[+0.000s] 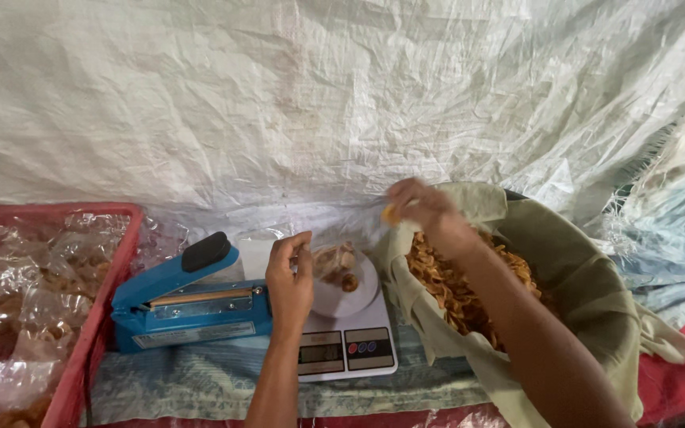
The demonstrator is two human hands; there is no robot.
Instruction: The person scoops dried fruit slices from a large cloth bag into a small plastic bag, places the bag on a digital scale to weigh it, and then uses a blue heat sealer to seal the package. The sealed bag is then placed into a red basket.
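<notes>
Pinching the clear bag [334, 257] open on the white scale [348, 333], the left hand [289, 277] is steadying it; the right hand [422, 208] is closing on a snack piece [390, 212], apparently to top up.

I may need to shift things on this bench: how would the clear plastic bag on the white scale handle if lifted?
The clear plastic bag is probably floppy: the left hand holds its edge up. Likely light, holding few orange fried snacks. These look brittle, so squeezing may break them.
</notes>
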